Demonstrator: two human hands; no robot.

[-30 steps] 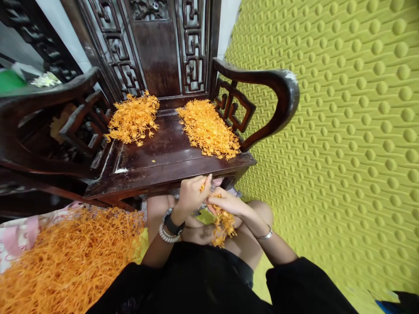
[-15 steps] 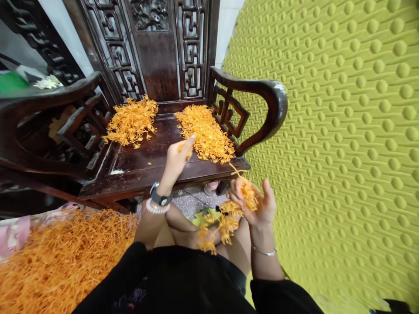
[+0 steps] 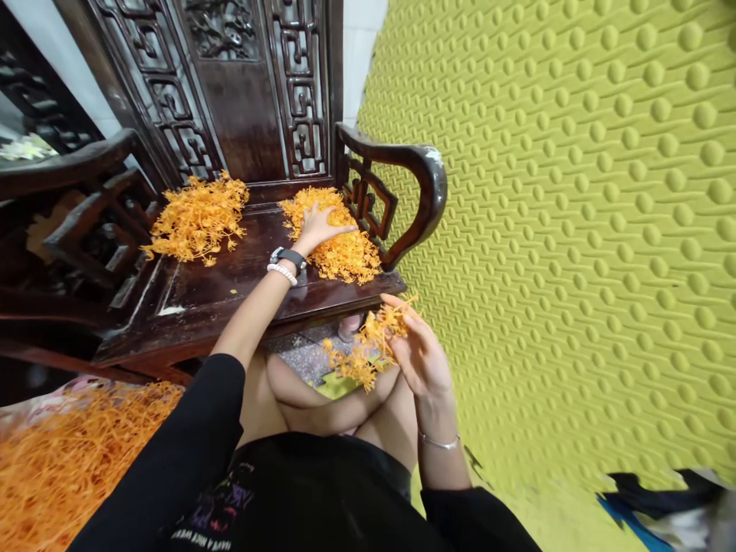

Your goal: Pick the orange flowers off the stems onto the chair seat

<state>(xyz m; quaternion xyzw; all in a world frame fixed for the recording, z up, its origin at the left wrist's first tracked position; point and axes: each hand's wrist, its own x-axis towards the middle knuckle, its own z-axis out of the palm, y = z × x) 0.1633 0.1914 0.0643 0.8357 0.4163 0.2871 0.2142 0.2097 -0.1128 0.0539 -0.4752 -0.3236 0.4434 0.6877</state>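
Left hand (image 3: pixel 322 227) has moved from in front of the chair (image 3: pixel 201 287) to the right pile (image 3: pixel 350 257) on it; the hand is spread wide, with no grip visible. Right hand (image 3: pixel 422 349), partly curled, holds an orange bunch (image 3: pixel 365 349) just before the chair. Judged progress: right pile and left pile (image 3: pixel 198 218) lie on the chair; the orange bunch and large heap (image 3: pixel 86 460), beside the chair's left front, remain off it.

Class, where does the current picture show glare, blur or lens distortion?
Head view: the glossy armrest at right catches highlights; head view: the lower-left orange heap looks soft, the left hand fairly crisp; head view: wide-angle stretching shows toward the edges.
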